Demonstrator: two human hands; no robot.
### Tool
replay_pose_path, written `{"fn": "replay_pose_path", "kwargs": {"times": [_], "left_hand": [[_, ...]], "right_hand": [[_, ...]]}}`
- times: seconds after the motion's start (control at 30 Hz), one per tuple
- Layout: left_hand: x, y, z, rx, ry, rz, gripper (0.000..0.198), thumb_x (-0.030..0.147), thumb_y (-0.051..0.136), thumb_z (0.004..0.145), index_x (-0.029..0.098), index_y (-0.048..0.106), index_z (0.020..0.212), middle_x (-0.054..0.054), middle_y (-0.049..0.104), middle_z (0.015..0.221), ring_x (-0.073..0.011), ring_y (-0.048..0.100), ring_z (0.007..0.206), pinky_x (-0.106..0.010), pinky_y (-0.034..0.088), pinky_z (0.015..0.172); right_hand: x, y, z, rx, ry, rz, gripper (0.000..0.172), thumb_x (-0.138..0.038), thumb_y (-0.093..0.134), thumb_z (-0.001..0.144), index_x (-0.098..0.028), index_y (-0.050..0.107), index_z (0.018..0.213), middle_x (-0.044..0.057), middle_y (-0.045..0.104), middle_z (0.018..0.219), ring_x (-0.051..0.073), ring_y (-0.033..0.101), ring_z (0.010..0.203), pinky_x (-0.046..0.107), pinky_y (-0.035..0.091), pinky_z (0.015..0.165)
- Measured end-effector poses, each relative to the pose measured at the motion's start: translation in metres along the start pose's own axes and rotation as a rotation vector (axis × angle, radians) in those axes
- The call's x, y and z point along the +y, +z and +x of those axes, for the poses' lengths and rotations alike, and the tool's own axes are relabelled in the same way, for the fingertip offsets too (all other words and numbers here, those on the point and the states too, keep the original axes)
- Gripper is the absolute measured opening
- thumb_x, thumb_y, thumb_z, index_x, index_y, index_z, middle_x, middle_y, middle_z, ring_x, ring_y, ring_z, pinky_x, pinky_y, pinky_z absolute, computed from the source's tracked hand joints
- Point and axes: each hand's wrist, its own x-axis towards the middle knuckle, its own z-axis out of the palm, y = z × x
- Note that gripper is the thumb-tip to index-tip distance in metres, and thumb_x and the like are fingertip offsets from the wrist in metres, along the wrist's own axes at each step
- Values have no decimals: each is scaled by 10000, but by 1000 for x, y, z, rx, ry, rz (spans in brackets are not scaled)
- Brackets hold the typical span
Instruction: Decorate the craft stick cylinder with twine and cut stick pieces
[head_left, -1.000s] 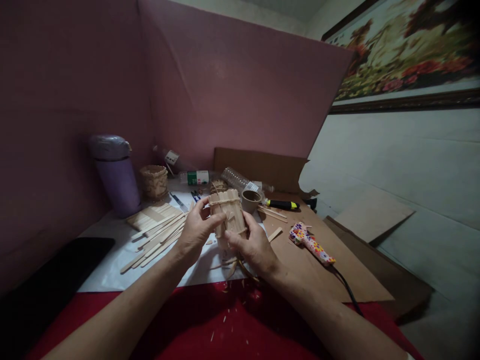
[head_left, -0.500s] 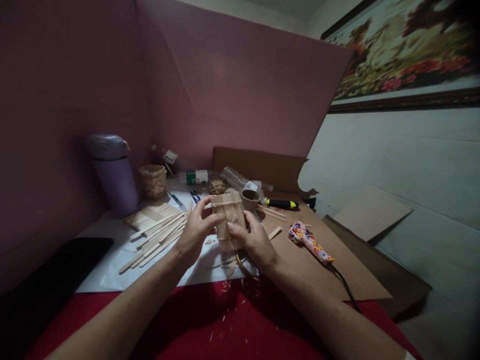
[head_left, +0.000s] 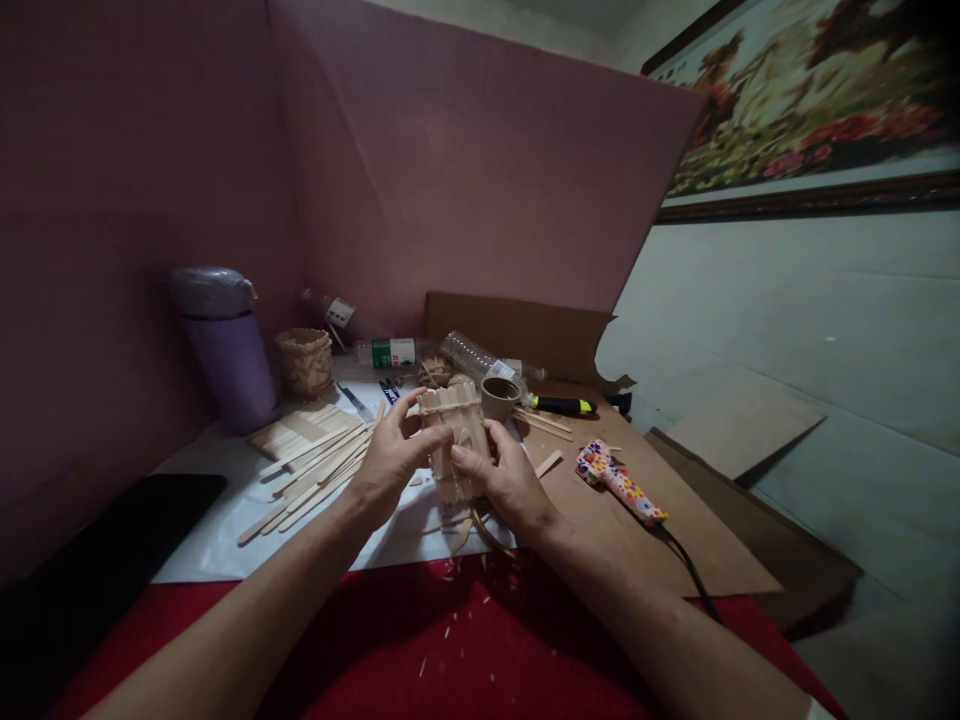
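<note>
Between my two hands is a small holder made of upright wooden craft sticks (head_left: pixel 451 400), with a twine band near its top rim and a small decoration on its front. My left hand (head_left: pixel 396 452) grips its left side, the thumb lying across the front. On the right side, my right hand (head_left: pixel 514 478) is closed around it, its thumb pressing near the decoration. Both hands hold it tilted slightly above the table. Its back and the fingertips behind it are hidden. Below it lie wood scraps (head_left: pixel 461 538) and part of a curved brass-coloured object (head_left: pixel 489 535).
Loose craft sticks (head_left: pixel 319 480) lie to the left. Behind are a purple tumbler (head_left: pixel 232 370), a decorated wooden pot (head_left: pixel 304 362), plastic bottles (head_left: pixel 394 352), a twine ball (head_left: pixel 434 373) and a grey cup (head_left: pixel 500 398). A yellow-black tool (head_left: pixel 562 405) and a flower-patterned glue gun (head_left: pixel 619 483) with cord lie right.
The stick holder and both hands have shifted very slightly left. My grip on it looks the same.
</note>
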Motion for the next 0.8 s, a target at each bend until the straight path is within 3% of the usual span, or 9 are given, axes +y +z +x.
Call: {"fn": "replay_pose_path", "kwargs": {"times": [0.27, 0.47, 0.67, 0.8], "left_hand": [[-2, -1, 0, -42, 46, -4, 651, 315, 750, 680, 175, 507, 1267, -66, 693, 1019, -214, 641, 884, -310, 493, 715], [-1, 1, -1, -22, 36, -5, 728, 317, 762, 670, 150, 469, 1315, -85, 685, 1049, -221, 631, 905, -303, 485, 716], [-3, -2, -1, -98, 36, 2, 625, 378, 679, 763, 207, 470, 1327, -71, 674, 1066, -216, 624, 895, -300, 472, 685], [-2, -1, -2, -88, 32, 15, 657, 348, 713, 724, 201, 470, 1316, -78, 673, 1046, -232, 627, 903, -315, 484, 695]], "right_hand": [[-2, 1, -1, 13, -10, 10, 462, -504, 685, 794, -200, 571, 1123, 89, 698, 1047, 239, 676, 923, 389, 553, 775], [1, 0, 0, 14, -8, 20, 488, -517, 700, 778, -200, 573, 1127, 91, 694, 1046, 249, 673, 925, 401, 552, 778], [-1, -1, 1, -19, 27, 117, 464, -508, 681, 809, -205, 587, 1149, 89, 691, 1097, 247, 664, 952, 383, 542, 793], [2, 0, 2, -29, 26, 159, 446, -499, 694, 805, -218, 594, 1136, 80, 694, 1081, 240, 659, 944, 377, 537, 792]]}}
